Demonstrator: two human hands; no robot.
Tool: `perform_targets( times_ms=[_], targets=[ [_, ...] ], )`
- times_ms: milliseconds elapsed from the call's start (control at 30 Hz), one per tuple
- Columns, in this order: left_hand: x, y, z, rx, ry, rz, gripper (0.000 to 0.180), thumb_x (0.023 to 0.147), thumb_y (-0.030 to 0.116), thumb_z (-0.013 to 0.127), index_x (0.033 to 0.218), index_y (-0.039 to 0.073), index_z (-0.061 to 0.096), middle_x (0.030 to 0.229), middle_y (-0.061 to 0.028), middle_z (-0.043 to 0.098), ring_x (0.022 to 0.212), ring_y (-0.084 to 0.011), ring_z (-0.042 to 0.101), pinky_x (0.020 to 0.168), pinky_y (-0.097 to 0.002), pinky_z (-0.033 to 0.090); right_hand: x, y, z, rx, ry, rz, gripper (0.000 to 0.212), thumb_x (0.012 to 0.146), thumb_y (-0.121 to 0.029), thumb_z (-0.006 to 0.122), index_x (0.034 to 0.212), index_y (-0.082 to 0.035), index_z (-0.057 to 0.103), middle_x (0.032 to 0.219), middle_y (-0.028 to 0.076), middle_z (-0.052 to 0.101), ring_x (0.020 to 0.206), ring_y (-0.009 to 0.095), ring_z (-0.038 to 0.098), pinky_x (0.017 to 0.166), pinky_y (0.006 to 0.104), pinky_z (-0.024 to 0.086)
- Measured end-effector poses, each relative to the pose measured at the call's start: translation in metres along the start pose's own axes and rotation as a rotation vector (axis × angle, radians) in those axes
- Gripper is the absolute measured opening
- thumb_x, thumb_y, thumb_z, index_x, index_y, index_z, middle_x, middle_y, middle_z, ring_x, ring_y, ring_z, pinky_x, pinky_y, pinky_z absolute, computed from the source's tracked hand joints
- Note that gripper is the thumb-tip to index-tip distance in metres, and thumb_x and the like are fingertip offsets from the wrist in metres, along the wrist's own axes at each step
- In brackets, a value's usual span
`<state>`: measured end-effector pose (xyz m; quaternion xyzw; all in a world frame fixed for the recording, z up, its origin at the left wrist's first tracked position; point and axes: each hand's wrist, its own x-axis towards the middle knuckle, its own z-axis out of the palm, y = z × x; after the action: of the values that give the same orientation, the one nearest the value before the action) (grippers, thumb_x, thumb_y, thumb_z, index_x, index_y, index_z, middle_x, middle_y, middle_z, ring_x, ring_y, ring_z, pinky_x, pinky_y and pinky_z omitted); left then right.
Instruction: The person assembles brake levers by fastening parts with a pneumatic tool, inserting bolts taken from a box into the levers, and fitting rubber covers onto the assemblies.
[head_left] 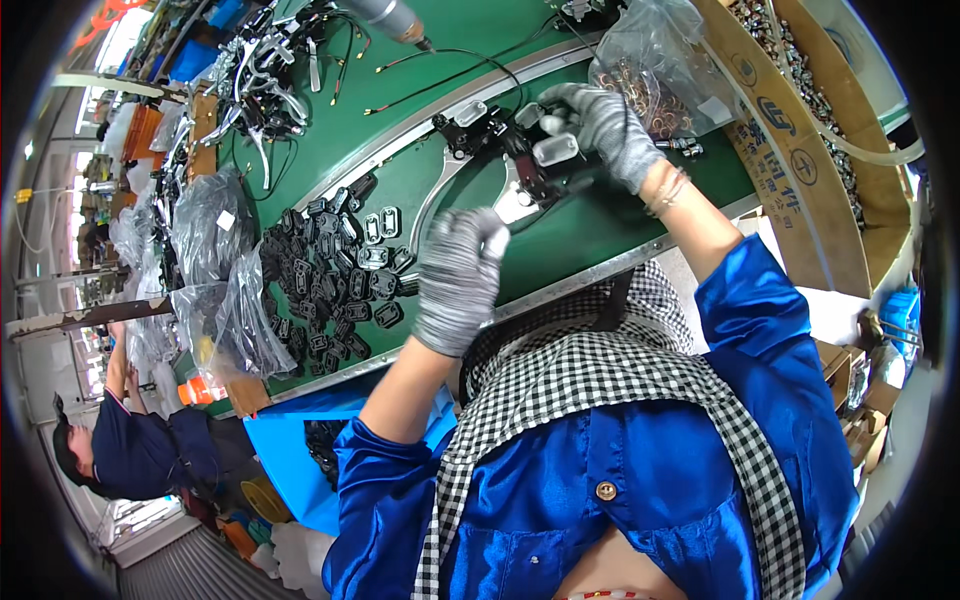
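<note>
My left hand (pixel 462 268), in a grey striped glove, is closed just beside a silver lever, its fingers curled in. Whatever it holds, if anything, is hidden. My right hand (pixel 608 132), gloved the same way, has its fingers bent at the far side of a brake lever assembly (pixel 522 165) with a black body. The fingertips come together by a small greyish piece (pixel 530 115), and a pale translucent oval part (pixel 556 150) sits under the hand. A second lever assembly (pixel 460 135) with a silver lever lies to the left of it.
Many small black oval parts (pixel 335 270) lie heaped on the green bench at left. A power screwdriver (pixel 400 22) hangs at the top. Finished-looking levers (pixel 260 85) and black cables (pixel 440 90) lie at the back. A bag of copper rings (pixel 655 85) stands by a cardboard box (pixel 800 150).
</note>
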<state>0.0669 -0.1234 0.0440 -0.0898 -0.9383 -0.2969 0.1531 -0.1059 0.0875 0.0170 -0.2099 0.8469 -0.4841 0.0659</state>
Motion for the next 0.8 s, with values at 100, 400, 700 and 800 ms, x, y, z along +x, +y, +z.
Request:
perform_targets(
  times_ms=[100, 400, 700, 800],
  targets=[
    [-0.015, 0.013, 0.024, -0.034, -0.004, -0.104, 0.018, 0.089, 0.008, 0.073, 0.105, 0.001, 0.066, 0.1, -0.0163, 0.066, 0.088, -0.0305, 0.067, 0.078, -0.0394, 0.057, -0.021, 0.018, -0.006, -0.197, 0.266, -0.179, 0.026, 0.089, -0.008, 0.069, 0.115, -0.006, 0.068, 0.102, 0.014, 0.071, 0.094, 0.03, 0.069, 0.085, 0.0371, 0.055],
    [-0.005, -0.001, 0.048, 0.257, 0.092, 0.009, 0.027, 0.083, 0.017, 0.076, 0.107, 0.008, 0.07, 0.096, -0.0127, 0.066, 0.092, -0.0337, 0.063, 0.083, -0.0471, 0.051, -0.112, -0.033, -0.084, -0.466, 0.028, 0.135, 0.024, 0.091, -0.011, 0.068, 0.113, -0.002, 0.068, 0.118, 0.018, 0.064, 0.102, 0.035, 0.064, 0.086, 0.0405, 0.055],
    [0.034, -0.035, 0.035, 0.347, 0.156, -0.322, 0.041, 0.093, 0.026, 0.064, 0.128, 0.006, 0.058, 0.12, -0.0185, 0.06, 0.112, -0.0372, 0.056, 0.099, -0.0504, 0.044, -0.073, -0.05, -0.013, -0.387, -0.021, -0.223, 0.052, 0.081, -0.025, 0.077, 0.129, -0.011, 0.063, 0.135, 0.013, 0.057, 0.121, 0.036, 0.054, 0.105, 0.0457, 0.044],
    [0.045, -0.044, 0.053, 0.443, 0.101, -0.307, 0.036, 0.097, 0.021, 0.057, 0.131, 0.008, 0.055, 0.115, -0.0164, 0.064, 0.109, -0.0364, 0.059, 0.097, -0.0502, 0.045, -0.061, -0.049, 0.012, -0.522, 0.0, -0.356, 0.056, 0.078, -0.027, 0.079, 0.13, -0.013, 0.063, 0.14, 0.013, 0.054, 0.128, 0.036, 0.049, 0.109, 0.0469, 0.041]
  ],
)
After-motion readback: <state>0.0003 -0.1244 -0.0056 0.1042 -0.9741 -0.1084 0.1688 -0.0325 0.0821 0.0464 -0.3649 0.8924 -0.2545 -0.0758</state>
